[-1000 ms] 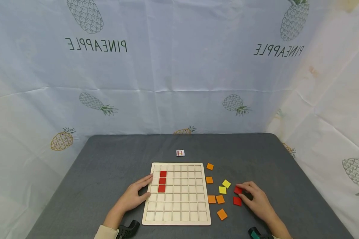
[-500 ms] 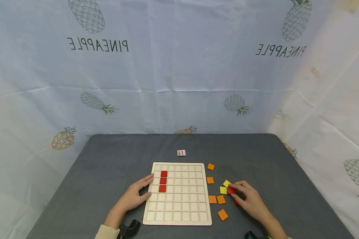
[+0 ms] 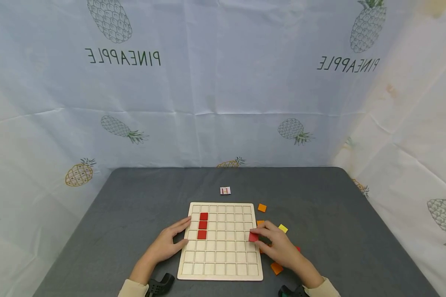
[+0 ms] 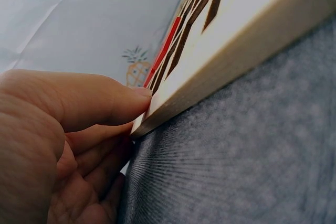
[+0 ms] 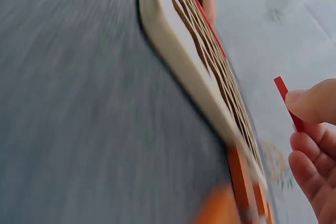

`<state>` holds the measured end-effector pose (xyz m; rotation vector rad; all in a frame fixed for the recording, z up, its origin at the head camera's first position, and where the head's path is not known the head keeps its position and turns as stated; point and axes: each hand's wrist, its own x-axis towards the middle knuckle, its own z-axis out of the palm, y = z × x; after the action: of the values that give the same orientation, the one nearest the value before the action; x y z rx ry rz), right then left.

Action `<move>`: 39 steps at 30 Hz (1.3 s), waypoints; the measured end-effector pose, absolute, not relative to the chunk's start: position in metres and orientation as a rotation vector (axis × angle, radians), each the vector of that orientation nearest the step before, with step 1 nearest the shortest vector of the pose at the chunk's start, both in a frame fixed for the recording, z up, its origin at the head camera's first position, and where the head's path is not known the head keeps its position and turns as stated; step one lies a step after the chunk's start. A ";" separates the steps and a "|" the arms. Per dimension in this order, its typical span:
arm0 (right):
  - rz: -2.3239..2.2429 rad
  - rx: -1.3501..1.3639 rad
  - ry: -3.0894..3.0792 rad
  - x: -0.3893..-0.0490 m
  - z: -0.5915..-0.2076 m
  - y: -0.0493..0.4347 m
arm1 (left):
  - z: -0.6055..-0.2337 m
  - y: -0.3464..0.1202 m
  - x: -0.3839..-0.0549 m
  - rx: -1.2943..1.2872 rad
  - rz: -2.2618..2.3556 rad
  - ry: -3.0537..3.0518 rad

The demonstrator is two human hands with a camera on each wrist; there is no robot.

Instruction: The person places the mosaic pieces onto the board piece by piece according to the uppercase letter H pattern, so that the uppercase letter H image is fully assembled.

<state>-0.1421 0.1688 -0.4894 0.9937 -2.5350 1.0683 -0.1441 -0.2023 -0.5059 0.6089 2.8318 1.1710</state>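
A pale wooden grid board point(image 3: 220, 268) lies on the table, with three red tiles point(image 3: 202, 225) in one column near its upper left. My left hand point(image 3: 165, 245) rests at the board's left edge, thumb and fingertips touching the rim and the fingers fairly straight. In the left wrist view the thumb point(image 4: 115, 100) lies on the board's edge. My right hand point(image 3: 276, 245) pinches a red square tile point(image 3: 253, 236) between thumb and fingers, above the board's right side. The right wrist view shows this tile point(image 5: 281, 90) edge-on, raised over the board.
Right of the board lie orange tiles point(image 3: 276, 268), a yellow tile point(image 3: 283, 228) and another red tile point(image 3: 298, 248), partly hidden by the right hand. A small patterned card point(image 3: 225, 190) lies behind the board. Pineapple-print cloth point(image 3: 223, 82) hangs behind the table point(image 3: 163, 181).
My right hand has picked up a red tile from the right of the yellow tiles and carried it left to the board's right edge. The left hand stays put.
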 end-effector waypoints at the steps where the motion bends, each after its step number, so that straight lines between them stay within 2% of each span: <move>1: 1.076 1.015 -2.531 -0.143 -0.489 0.163 | -0.506 -0.202 -0.144 0.609 1.172 2.831; 20: 1.125 1.200 -2.595 -0.156 -0.475 0.064 | -0.507 -0.203 -0.147 0.620 1.179 2.857; 39: 0.827 1.196 -2.754 -0.152 -0.493 0.024 | -0.506 -0.201 -0.146 0.640 1.160 2.883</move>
<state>-0.1517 0.0238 -0.4928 1.1962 -2.7538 0.8265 -0.1462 -0.2014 -0.5062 0.6401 2.8834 1.1601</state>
